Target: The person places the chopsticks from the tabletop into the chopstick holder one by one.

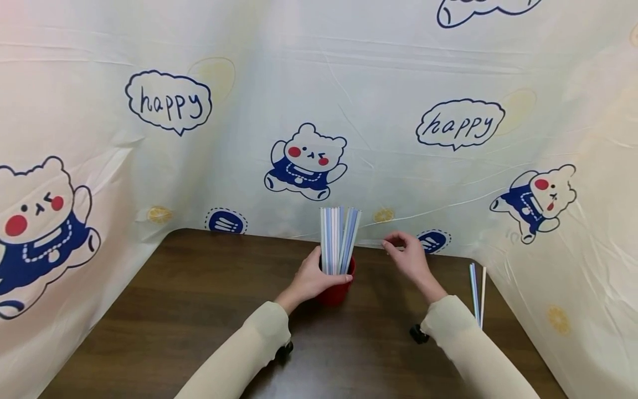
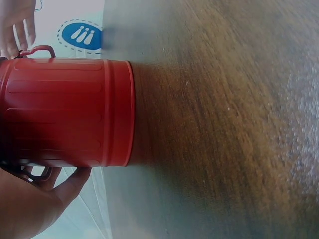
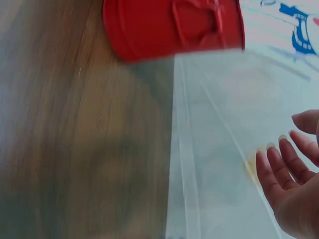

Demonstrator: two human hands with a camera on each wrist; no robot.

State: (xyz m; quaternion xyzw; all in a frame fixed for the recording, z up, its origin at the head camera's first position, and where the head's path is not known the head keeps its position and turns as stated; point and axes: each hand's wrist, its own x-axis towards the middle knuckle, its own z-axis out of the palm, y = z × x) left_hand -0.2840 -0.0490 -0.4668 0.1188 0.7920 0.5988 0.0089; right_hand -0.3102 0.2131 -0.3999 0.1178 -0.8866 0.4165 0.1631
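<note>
A small red metal bucket (image 1: 333, 296) with side handles stands upright on the brown table. Pale blue, white and lilac straws (image 1: 333, 238) rise from it in a thick bundle. My left hand (image 1: 311, 281) grips the bucket from the left near its rim, the thumb lying across the front of the straws. In the left wrist view, the hand (image 2: 30, 204) is close to one handle of the bucket (image 2: 60, 114). To the right of the bucket and apart from it, my right hand (image 1: 410, 257) hovers with loosely bent fingers and nothing in them.
A few more straws (image 1: 476, 293), blue and whitish, lie near the right edge of the table (image 1: 199, 293). A pale curtain (image 1: 379, 111) printed with bears and the word "happy" encloses the back and sides.
</note>
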